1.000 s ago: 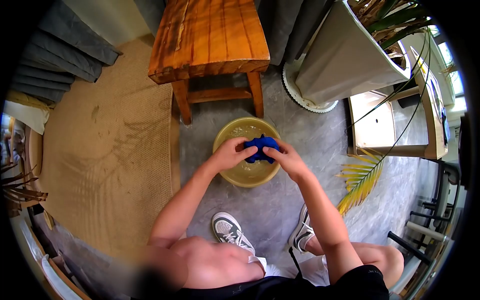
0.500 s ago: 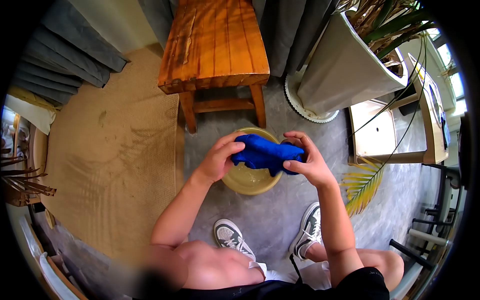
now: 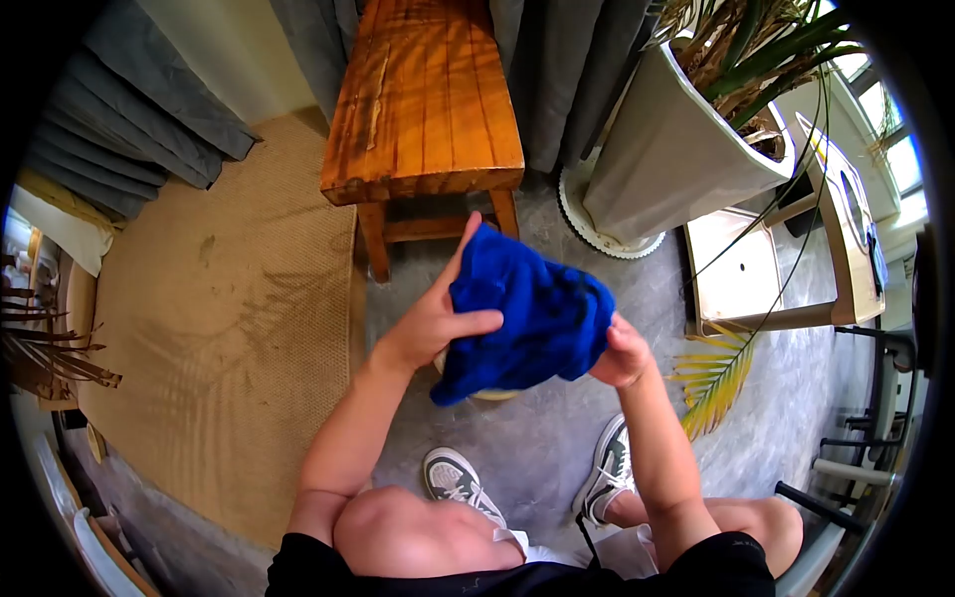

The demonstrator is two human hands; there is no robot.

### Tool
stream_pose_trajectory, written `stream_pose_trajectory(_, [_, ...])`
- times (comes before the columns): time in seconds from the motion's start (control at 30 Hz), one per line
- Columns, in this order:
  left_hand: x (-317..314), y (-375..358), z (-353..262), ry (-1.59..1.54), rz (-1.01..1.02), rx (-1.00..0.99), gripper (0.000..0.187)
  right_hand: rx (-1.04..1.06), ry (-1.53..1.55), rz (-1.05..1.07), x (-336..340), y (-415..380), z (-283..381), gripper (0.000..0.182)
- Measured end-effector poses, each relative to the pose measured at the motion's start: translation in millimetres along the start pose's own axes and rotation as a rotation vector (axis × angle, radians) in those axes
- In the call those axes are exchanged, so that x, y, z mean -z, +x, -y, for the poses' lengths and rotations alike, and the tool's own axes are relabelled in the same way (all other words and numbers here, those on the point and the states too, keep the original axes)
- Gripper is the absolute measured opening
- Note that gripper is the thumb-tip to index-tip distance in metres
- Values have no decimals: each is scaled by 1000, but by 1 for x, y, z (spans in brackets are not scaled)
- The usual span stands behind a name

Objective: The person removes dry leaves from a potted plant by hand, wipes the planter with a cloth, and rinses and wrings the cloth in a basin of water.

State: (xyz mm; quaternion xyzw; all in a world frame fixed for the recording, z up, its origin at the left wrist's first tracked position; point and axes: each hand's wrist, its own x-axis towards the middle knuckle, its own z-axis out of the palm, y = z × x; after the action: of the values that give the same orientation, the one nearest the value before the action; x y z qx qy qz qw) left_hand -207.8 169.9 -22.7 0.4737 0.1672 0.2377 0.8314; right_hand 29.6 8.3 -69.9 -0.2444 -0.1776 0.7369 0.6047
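Note:
A blue cloth [image 3: 527, 313] is spread between my hands, wrinkled and slightly blurred by motion. My left hand [image 3: 438, 316] grips its left side, with the thumb over the front and the fingers behind. On the other side, my right hand [image 3: 624, 354] is closed on the cloth's right edge; most of its fingers are hidden behind the fabric. Below the cloth is a yellowish basin [image 3: 494, 395] on the floor, nearly all covered from view, so its contents do not show.
A wooden bench [image 3: 423, 119] stands ahead of the basin. At right are a large white planter [image 3: 676, 149] with a plant and a beige stool lying on its side [image 3: 741, 269]. A woven mat [image 3: 229, 328] covers the floor at left. My shoes [image 3: 458, 483] flank the near floor.
The blue cloth has gone from a bunched roll to a wider, opened-out sheet, hiding most of the basin. My left hand has tilted upward, and my right hand has moved slightly lower.

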Motion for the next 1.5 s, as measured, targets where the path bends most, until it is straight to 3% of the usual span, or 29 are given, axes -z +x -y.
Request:
stream_pose_trajectory(0.03, [7,5,9,-10,-50,112,93,-32,-19,-20,-9,-4,14,72])
stream_pose_trajectory(0.07, [23,10,28,-29,-132,154,88,-29,-21,-20,-16,-5,26,72])
stream_pose_trajectory(0.13, [32,11,35,-184,-219,330,83,-171,-463,-256,-31,-5,48,51])
stream_pose_trajectory(0.17, [32,12,35,-186,-212,328,83,-164,-488,-295,-45,-3,56,37])
stream_pose_trajectory(0.2, [31,10,35,-239,-294,349,83,-166,-489,-300,-57,-2,63,37])
stream_pose_trajectory(0.27, [30,7,38,-294,-374,364,83,-134,-789,-496,-72,0,75,35])
stream_pose_trajectory(0.33, [34,2,55,57,-548,282,92,-90,-903,-511,-66,-4,87,33])
stream_pose_trajectory(0.5, [50,-6,59,13,-452,330,88,-49,-819,-547,-66,-13,104,41])
stream_pose_trajectory(0.6, [49,-8,60,-42,-278,339,81,-51,-758,-473,-61,-16,104,49])
stream_pose_trajectory(0.67, [51,-10,64,298,-33,234,69,-66,-922,-423,-62,-15,106,45])
stream_pose_trajectory(0.7, [44,-11,56,653,-38,14,49,-67,-922,-423,-62,-13,112,45])
stream_pose_trajectory(0.77, [40,-12,53,781,-40,-19,40,-407,-1683,-363,-60,-10,127,46])
stream_pose_trajectory(0.8, [38,-11,50,913,-40,-57,30,-408,-1683,-364,-57,-11,127,46])
stream_pose_trajectory(0.87, [35,-10,39,989,-51,-44,25,-236,-1312,-616,-43,-12,121,51])
stream_pose_trajectory(0.9, [34,-9,32,1068,-66,-32,19,-160,-1145,-610,-35,-12,121,68])
stream_pose_trajectory(0.93, [35,-8,26,1066,-69,-32,19,-163,-1147,-608,-31,-14,122,68])
stream_pose_trajectory(1.0, [42,-8,14,1124,-29,-153,18,-127,-1063,-287,-28,-19,123,73])
stream_pose_trajectory(1.03, [48,-9,11,1113,-25,-176,18,-62,-1318,-115,-26,-13,119,66])
stream_pose_trajectory(1.07, [53,-8,7,1114,-25,-175,18,-258,-1590,-189,-31,-18,122,43])
stream_pose_trajectory(1.17, [65,-9,6,1004,34,-341,16,-269,-1787,-250,-39,-14,114,31])
stream_pose_trajectory(1.2, [65,-11,11,1003,35,-341,16,14,-1859,-209,-31,-14,112,29])
stream_pose_trajectory(1.23, [65,-14,16,594,-30,-229,14,305,-1911,-165,-27,-13,111,29])
stream_pose_trajectory(1.27, [67,-14,23,185,-89,-115,11,307,-1912,-166,-26,-12,112,29])
stream_pose_trajectory(1.3, [76,-12,24,82,3,-98,24,251,-1773,-173,-25,-9,113,29])
stream_pose_trajectory(1.33, [79,-13,30,83,3,-100,24,196,-1633,-179,-25,-7,113,29])
stream_pose_trajectory(1.37, [79,-14,37,-104,-98,-72,33,198,-1633,-179,-29,-5,114,29])
stream_pose_trajectory(1.4, [70,-14,34,-291,-199,-43,42,71,-1602,-358,-37,-4,115,28])
stream_pose_trajectory(1.43, [62,-11,27,-252,-242,-23,51,-56,-1558,-534,-42,-2,114,26])
stream_pose_trajectory(1.5, [46,-6,23,-156,-327,-26,48,55,-1595,-565,-39,1,103,25])
